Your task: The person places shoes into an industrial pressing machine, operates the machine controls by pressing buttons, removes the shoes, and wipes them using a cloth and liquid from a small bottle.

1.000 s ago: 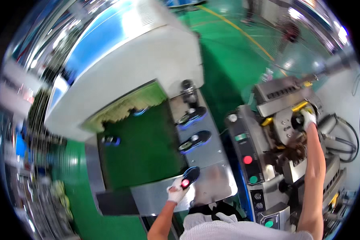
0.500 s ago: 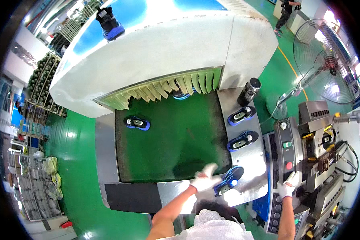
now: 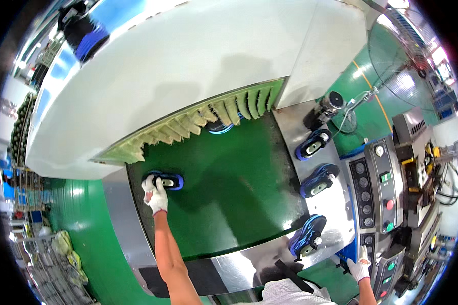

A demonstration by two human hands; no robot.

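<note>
My left hand (image 3: 155, 195), in a white glove with bare fingertips, is closed on the left end of a black-and-blue shoe (image 3: 172, 181) lying on the green conveyor belt (image 3: 224, 188). The hand covers that end of the shoe. My right hand (image 3: 359, 268), gloved too, is beside the lower front of a control panel (image 3: 384, 178), fingers apart and nothing visible in it. Along the metal ledge (image 3: 336, 203) right of the belt lie three similar shoes: a far one (image 3: 313, 145), a middle one (image 3: 319, 181) and a near one (image 3: 308, 237).
A large white machine housing (image 3: 188, 66) spans the far side, its opening hung with green strip curtains (image 3: 188, 126). Another shoe (image 3: 220, 127) shows partly beneath them. A black bottle (image 3: 324, 110) stands on the ledge's far end. Beyond is a fan (image 3: 407, 66); a shoe (image 3: 86, 38) sits atop the housing.
My left hand has swung from the near edge of the belt to the far-left shoe and closed on it. My right hand has dropped lower along the panel. The view has shifted and tilted.
</note>
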